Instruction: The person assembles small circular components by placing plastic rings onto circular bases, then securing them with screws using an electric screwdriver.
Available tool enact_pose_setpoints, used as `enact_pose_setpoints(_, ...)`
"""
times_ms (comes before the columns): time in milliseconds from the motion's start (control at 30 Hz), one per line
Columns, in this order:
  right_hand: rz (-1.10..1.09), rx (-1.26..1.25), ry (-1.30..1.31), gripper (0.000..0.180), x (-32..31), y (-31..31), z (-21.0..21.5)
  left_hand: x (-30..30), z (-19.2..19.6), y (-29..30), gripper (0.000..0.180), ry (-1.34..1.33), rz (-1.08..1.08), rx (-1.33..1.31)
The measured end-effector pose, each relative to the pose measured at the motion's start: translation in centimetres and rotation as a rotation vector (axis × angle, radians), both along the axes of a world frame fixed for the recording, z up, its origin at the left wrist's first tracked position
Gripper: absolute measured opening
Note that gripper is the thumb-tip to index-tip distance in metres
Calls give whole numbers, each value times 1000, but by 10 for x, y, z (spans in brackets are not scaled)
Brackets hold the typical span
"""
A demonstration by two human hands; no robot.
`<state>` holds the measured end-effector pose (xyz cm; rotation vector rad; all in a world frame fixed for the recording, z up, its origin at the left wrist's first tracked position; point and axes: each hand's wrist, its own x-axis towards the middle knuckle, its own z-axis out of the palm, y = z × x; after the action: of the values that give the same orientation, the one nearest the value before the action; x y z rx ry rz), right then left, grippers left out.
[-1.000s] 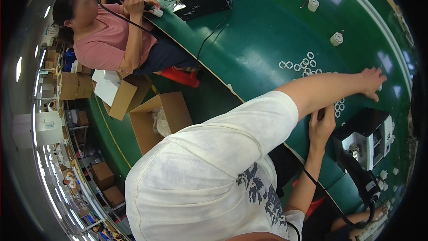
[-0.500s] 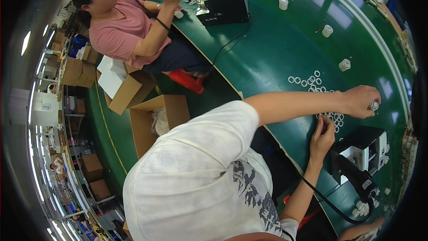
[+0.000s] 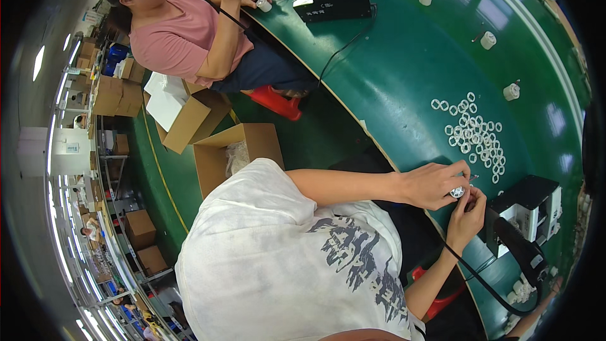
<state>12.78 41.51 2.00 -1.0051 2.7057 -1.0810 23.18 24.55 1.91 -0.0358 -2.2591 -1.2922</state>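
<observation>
My left hand [image 3: 435, 185] is closed round a small white cylindrical part [image 3: 457, 192] with a silvery end, held over the table's near edge. Beside it, my right hand [image 3: 466, 220] has thumb and fingers pinched together, their tips meeting the cylinder. Whatever thin thing may lie between those fingertips is hidden. Just beyond both hands, a loose spread of white rings [image 3: 478, 136] lies flat on the green table [image 3: 404, 95].
Right of my hands stands a black boxy machine [image 3: 521, 199], with a black corded handheld tool [image 3: 519, 246] by it. Similar white cylinders [image 3: 511, 91] stand along the far side. At the left, a co-worker [image 3: 183, 38] sits by another machine [image 3: 334, 0]; open cartons [image 3: 255, 145] stand on the floor.
My left hand has come back from the far side of the table with a white cylinder. My right hand has left the rings, and both hands now meet. The view has shifted somewhat.
</observation>
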Motion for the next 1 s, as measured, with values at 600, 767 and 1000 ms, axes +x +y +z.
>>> enact_pose_setpoints(600,-36,86,35,23,11,24,14,-8,9,8,26,-167,-84,381)
enact_pose_setpoints(767,-36,81,14,25,11,28,13,-10,4,11,27,-182,-92,408)
enact_pose_setpoints(1000,1,70,193,22,2,29,8,-7,14,9,51,-210,-131,368)
